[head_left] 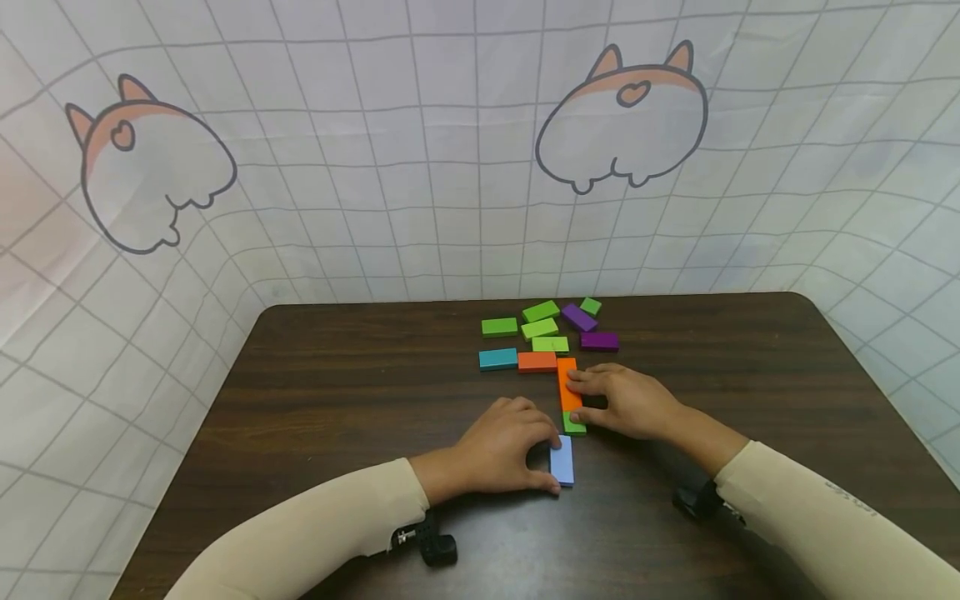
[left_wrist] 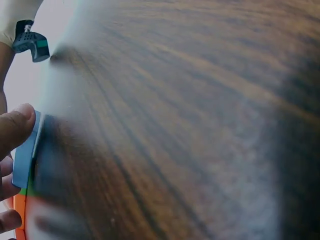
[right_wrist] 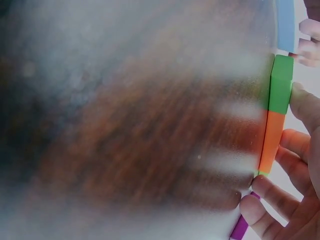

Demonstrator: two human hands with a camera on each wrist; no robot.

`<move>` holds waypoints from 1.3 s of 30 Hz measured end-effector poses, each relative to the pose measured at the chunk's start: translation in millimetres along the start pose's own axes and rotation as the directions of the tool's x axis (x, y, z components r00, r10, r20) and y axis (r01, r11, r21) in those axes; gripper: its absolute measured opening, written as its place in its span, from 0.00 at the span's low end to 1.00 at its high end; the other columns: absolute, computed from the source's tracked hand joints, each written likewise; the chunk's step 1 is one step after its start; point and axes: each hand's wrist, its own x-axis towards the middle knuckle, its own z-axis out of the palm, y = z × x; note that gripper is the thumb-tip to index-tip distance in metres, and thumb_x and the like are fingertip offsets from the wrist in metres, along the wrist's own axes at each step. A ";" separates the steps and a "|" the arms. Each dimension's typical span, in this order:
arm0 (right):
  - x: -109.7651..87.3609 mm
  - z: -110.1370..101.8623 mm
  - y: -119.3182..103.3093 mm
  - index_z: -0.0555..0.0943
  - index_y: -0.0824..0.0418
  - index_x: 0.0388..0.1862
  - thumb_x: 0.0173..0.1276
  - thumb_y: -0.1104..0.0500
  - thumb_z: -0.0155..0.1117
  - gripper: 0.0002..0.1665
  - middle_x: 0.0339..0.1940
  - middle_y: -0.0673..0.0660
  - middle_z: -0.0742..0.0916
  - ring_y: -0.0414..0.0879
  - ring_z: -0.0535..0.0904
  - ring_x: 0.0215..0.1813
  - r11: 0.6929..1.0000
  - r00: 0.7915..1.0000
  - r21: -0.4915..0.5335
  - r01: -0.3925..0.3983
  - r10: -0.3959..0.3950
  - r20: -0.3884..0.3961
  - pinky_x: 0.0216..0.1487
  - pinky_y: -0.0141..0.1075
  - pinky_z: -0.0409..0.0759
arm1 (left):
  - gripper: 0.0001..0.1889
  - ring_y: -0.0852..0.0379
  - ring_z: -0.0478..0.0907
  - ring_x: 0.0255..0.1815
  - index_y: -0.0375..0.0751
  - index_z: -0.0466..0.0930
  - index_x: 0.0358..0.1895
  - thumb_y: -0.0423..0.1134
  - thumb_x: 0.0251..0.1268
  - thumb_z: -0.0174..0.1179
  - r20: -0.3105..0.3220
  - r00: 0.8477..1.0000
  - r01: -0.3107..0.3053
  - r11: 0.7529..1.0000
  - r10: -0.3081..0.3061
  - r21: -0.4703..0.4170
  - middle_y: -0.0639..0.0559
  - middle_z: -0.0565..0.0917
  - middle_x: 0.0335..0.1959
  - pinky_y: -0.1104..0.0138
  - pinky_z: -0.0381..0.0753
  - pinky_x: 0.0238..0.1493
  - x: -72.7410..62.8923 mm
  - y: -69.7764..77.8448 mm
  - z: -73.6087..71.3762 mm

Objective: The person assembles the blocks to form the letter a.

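Beige sleeve (head_left: pixel 307 529), left hand (head_left: pixel 504 447) on blue block (head_left: pixel 562 462), long axis forward

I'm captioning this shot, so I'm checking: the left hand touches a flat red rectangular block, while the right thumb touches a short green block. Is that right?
The colour is wrong: the head view shows the left hand touching a flat light-blue rectangular block. The rest stands.
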 end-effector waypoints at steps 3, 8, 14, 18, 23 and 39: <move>-0.1 0.2 -0.8 0.79 0.56 0.71 0.71 0.36 0.65 0.37 0.73 0.54 0.77 0.59 0.71 0.73 1.000 1.000 -0.001 0.006 -0.006 -0.002 0.65 0.62 0.72 | 0.28 0.58 0.72 0.60 0.56 0.85 0.52 0.70 0.55 0.69 0.009 1.000 0.003 1.000 -0.004 0.021 0.63 0.83 0.55 0.57 0.69 0.66 -0.8 -0.8 2.0; -0.2 0.5 -1.5 0.78 0.55 0.71 0.71 0.36 0.66 0.37 0.73 0.53 0.77 0.58 0.71 0.73 1.000 1.000 -0.003 0.008 -0.008 -0.012 0.64 0.61 0.73 | 0.28 0.57 0.71 0.61 0.57 0.86 0.54 0.68 0.56 0.70 -0.015 0.999 -0.032 0.997 0.033 0.072 0.60 0.81 0.56 0.58 0.69 0.65 -3.4 -1.5 2.7; -1.1 0.6 -1.9 0.78 0.54 0.71 0.71 0.36 0.66 0.37 0.73 0.52 0.77 0.58 0.71 0.73 1.000 1.000 0.000 0.001 -0.001 -0.015 0.64 0.60 0.74 | 0.23 0.57 0.71 0.61 0.58 0.86 0.55 0.62 0.59 0.70 -0.033 0.998 -0.046 0.993 0.050 0.106 0.60 0.81 0.55 0.58 0.70 0.64 -4.9 -0.2 2.4; -1.2 0.9 -1.9 0.79 0.55 0.71 0.71 0.36 0.66 0.37 0.72 0.53 0.78 0.59 0.72 0.72 1.000 1.000 -0.005 0.001 -0.001 -0.020 0.64 0.61 0.74 | 0.24 0.57 0.71 0.61 0.58 0.86 0.56 0.64 0.61 0.69 -0.025 0.999 -0.018 0.994 0.021 0.105 0.60 0.82 0.55 0.58 0.69 0.65 -3.6 2.9 2.4; -1.0 1.5 -1.6 0.79 0.55 0.71 0.71 0.36 0.65 0.37 0.72 0.53 0.78 0.58 0.72 0.72 1.000 1.000 -0.006 0.008 -0.008 -0.022 0.64 0.61 0.74 | 0.26 0.57 0.72 0.60 0.55 0.86 0.54 0.66 0.59 0.69 -0.033 0.999 0.025 0.993 -0.021 0.115 0.60 0.83 0.55 0.58 0.69 0.65 -2.4 6.5 4.3; -0.5 0.1 -1.6 0.79 0.56 0.71 0.72 0.36 0.63 0.37 0.73 0.54 0.77 0.59 0.71 0.72 1.000 1.000 -0.008 0.015 -0.015 -0.006 0.64 0.62 0.73 | 0.26 0.57 0.73 0.59 0.56 0.87 0.54 0.68 0.61 0.66 -0.065 0.996 0.074 0.986 -0.065 0.152 0.61 0.84 0.55 0.56 0.68 0.65 4.6 16.2 10.6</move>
